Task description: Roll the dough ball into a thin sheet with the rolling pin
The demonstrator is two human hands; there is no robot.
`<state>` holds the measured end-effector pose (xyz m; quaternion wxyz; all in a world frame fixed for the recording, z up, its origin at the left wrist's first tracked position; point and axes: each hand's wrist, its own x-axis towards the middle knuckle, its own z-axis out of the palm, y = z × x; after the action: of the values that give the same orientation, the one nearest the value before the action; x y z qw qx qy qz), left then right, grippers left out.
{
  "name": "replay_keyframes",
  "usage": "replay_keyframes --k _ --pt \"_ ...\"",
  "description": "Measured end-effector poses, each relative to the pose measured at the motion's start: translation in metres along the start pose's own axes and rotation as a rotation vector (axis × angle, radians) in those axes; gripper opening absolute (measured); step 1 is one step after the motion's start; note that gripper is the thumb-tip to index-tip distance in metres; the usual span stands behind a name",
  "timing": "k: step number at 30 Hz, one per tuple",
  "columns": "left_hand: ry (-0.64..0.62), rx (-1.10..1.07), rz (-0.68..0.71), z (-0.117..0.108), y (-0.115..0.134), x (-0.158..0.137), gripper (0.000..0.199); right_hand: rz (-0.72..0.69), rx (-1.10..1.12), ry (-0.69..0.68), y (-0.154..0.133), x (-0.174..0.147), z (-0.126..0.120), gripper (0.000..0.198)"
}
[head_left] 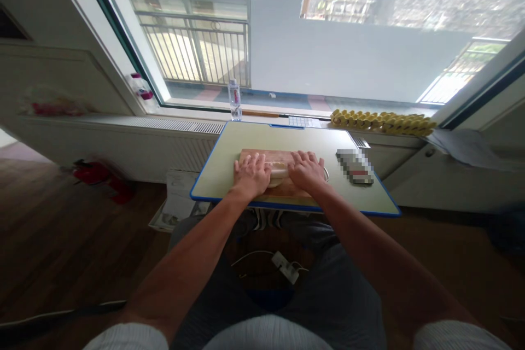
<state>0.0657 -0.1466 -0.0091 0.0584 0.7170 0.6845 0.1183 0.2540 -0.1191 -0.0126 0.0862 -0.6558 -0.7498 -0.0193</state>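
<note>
A wooden cutting board (283, 190) lies on the small pale table (221, 161) in front of me. On it is a flattened piece of pale dough (275, 181), partly covered by my hands. A light-coloured rolling pin (279, 165) runs crosswise over the dough, with both its ends hidden under my hands. My left hand (252, 174) presses on the pin's left part, palm down, fingers stretched forward and slightly spread. Over the right part lies my right hand (307, 168), its fingers likewise stretched out. A thin white loop (326, 174) shows just right of that hand.
A pixelated dark flat object (355, 167) lies on the table's right side. Behind stand a water bottle (234, 99) and a yellow wavy strip (381, 122) on the windowsill. A power strip (285, 267) is on the floor between my legs, and a red fire extinguisher (104, 179) is at left.
</note>
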Motion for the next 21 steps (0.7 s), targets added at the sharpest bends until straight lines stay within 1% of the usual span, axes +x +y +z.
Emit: replay_keyframes --k 2,4,7,10,14,18,21 --pt "0.015 -0.016 -0.008 0.003 -0.002 -0.003 0.066 -0.021 -0.024 -0.001 -0.001 0.001 -0.002 0.062" --pt "0.020 -0.019 -0.014 0.004 -0.004 0.002 0.064 -0.040 -0.053 -0.016 -0.001 0.006 -0.002 0.063" --pt "0.013 -0.006 -0.004 0.004 -0.007 0.017 0.062 -0.055 -0.083 -0.042 0.000 0.016 0.001 0.063" --pt "0.011 0.010 0.013 0.002 -0.008 0.033 0.059 -0.067 -0.064 -0.062 0.003 0.028 0.005 0.064" --pt "-0.003 0.011 0.021 0.002 -0.010 0.050 0.057 -0.015 0.008 -0.101 0.005 0.042 0.009 0.064" --pt "-0.017 -0.004 0.021 0.004 -0.013 0.063 0.058 0.000 0.027 -0.144 0.006 0.054 0.009 0.065" --pt "-0.033 -0.015 0.015 0.005 -0.014 0.071 0.058 0.046 0.057 -0.161 0.005 0.062 0.009 0.066"
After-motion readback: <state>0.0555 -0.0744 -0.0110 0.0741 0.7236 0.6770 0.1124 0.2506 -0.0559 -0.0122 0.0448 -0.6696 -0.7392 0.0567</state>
